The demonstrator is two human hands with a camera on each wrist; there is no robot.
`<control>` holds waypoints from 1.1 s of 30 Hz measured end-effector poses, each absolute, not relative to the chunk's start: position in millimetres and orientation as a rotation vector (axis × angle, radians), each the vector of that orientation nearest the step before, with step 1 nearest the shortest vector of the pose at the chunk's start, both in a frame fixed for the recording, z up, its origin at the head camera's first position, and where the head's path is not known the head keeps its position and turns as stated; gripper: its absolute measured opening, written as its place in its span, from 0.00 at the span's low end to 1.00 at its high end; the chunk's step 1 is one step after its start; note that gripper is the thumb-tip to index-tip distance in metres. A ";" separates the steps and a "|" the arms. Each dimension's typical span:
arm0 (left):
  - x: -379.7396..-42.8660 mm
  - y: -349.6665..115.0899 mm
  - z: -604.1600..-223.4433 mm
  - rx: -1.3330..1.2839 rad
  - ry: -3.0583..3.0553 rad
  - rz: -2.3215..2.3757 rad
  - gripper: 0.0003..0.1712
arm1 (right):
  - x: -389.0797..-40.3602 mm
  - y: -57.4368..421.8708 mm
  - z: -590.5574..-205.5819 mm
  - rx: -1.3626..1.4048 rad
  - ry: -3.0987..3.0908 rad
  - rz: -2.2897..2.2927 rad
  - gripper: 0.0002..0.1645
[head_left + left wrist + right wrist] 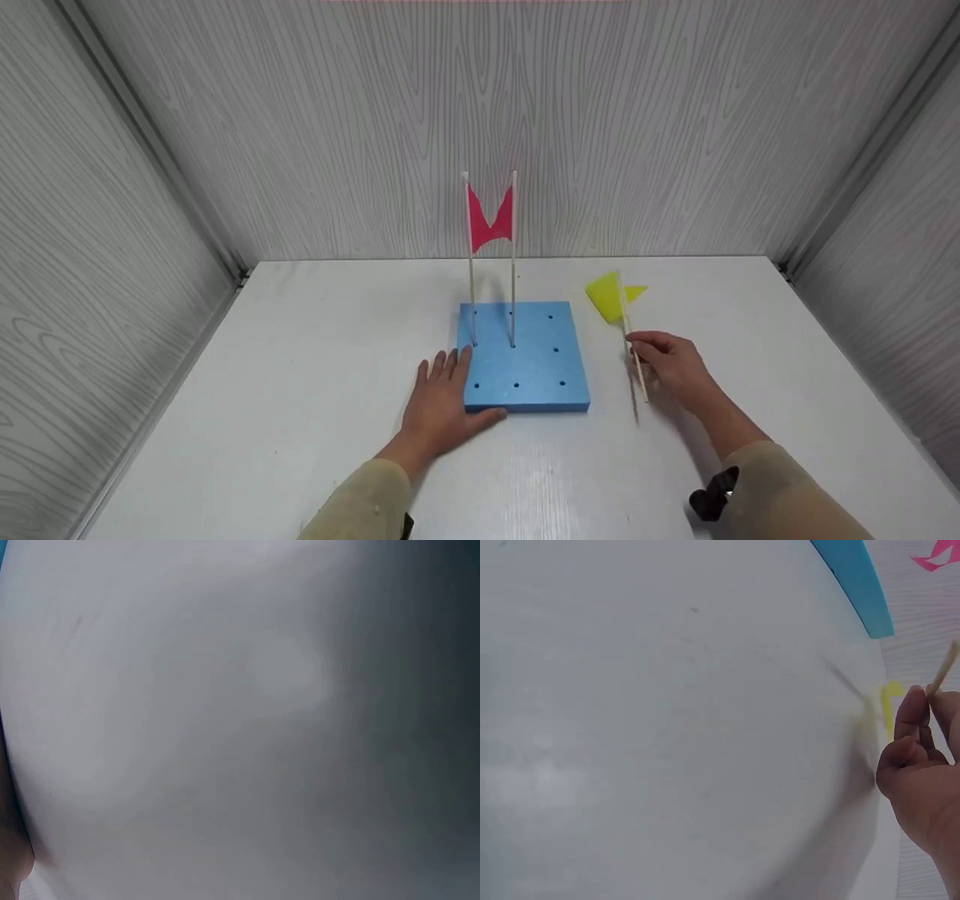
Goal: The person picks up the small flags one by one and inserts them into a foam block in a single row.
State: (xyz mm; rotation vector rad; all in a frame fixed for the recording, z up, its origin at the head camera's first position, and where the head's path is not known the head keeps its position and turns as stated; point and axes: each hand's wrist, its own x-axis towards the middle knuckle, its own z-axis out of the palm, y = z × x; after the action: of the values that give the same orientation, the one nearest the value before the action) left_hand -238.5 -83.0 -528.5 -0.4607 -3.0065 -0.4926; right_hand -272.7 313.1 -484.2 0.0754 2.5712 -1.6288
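A square blue board (534, 367) with rows of small holes lies on the table. Two pink flags on thin sticks, a left one (478, 231) and a right one (506, 217), stand upright in its middle row of holes. My left hand (439, 409) rests with straight fingers along the board's left side, thumb at the front edge. To the right of the board, my right hand (675, 367) pinches the stick of a yellow flag (604, 298) between thumb and fingers. The right wrist view shows the lower end of that stick (945, 667) poking out past the fingertips.
The white table (337, 337) is bounded by a grey wood-patterned back wall (337, 150) and side walls. Several holes in the board's front row and right column hold no stick. The left wrist view is mostly blurred table surface (150, 690).
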 end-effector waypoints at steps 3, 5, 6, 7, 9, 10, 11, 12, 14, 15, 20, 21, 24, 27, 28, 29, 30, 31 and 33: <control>-239.6 -81.7 -528.3 -0.460 -3.008 -0.479 0.74 | -273.5 310.7 -481.6 0.085 2.596 -1.651 0.24; -240.3 -80.6 -528.1 -0.456 -3.015 -0.463 0.74 | -274.2 307.2 -477.8 0.065 2.610 -1.686 0.23; -240.5 -80.1 -528.1 -0.454 -3.017 -0.458 0.74 | -274.9 305.0 -475.5 0.045 2.616 -1.707 0.21; -240.6 -79.5 -528.1 -0.452 -3.018 -0.456 0.74 | -275.6 302.7 -473.0 0.022 2.623 -1.724 0.20; -240.7 -78.6 -528.0 -0.446 -3.022 -0.451 0.74 | -277.4 297.1 -466.8 -0.023 2.628 -1.768 0.19; -240.5 -78.3 -527.8 -0.444 -3.021 -0.455 0.74 | -278.2 293.9 -463.2 -0.044 2.625 -1.791 0.19; -240.5 -77.9 -527.7 -0.443 -3.015 -0.462 0.74 | -279.1 290.8 -459.4 -0.060 2.626 -1.804 0.20; -240.4 -77.6 -527.5 -0.443 -3.010 -0.467 0.73 | -280.0 287.5 -455.3 -0.071 2.633 -1.807 0.21; -240.0 -76.9 -527.1 -0.444 -3.001 -0.474 0.73 | -282.0 280.7 -446.9 -0.081 2.643 -1.805 0.23; -239.6 -76.5 -526.9 -0.444 -2.997 -0.476 0.73 | -282.9 277.1 -442.4 -0.084 2.647 -1.797 0.24; -237.0 -73.9 -526.3 -0.448 -2.994 -0.475 0.72 | -288.5 259.9 -424.0 -0.063 2.660 -1.752 0.20; -236.6 -73.5 -526.0 -0.448 -2.995 -0.475 0.72 | -289.7 256.3 -421.0 -0.063 2.658 -1.753 0.19; -236.3 -72.5 -524.5 -0.451 -2.995 -0.473 0.72 | -293.5 246.3 -413.5 -0.074 2.660 -1.772 0.16; -236.4 -71.9 -523.1 -0.451 -2.994 -0.463 0.72 | -298.2 236.7 -409.0 -0.098 2.666 -1.804 0.15; -236.1 -71.7 -522.7 -0.450 -2.993 -0.461 0.72 | -299.7 233.8 -408.3 -0.103 2.670 -1.812 0.14; -235.6 -71.5 -522.4 -0.450 -2.993 -0.463 0.72 | -301.0 230.9 -408.2 -0.106 2.674 -1.819 0.14; -235.0 -71.2 -522.0 -0.451 -2.995 -0.463 0.72 | -302.5 228.2 -408.5 -0.108 2.679 -1.822 0.14; -234.2 -70.9 -521.6 -0.452 -2.995 -0.467 0.72 | -303.3 225.5 -409.0 -0.107 2.683 -1.825 0.13; -232.7 -70.3 -520.7 -0.465 -2.983 -0.475 0.71 | -304.9 221.0 -410.8 -0.113 2.689 -1.833 0.13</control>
State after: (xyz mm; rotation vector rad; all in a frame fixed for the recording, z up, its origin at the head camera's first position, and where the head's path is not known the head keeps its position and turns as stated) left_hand -232.7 -70.3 -520.7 -0.4650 -2.9833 -0.4752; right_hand -304.9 221.0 -410.8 -0.1126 2.6895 -1.8327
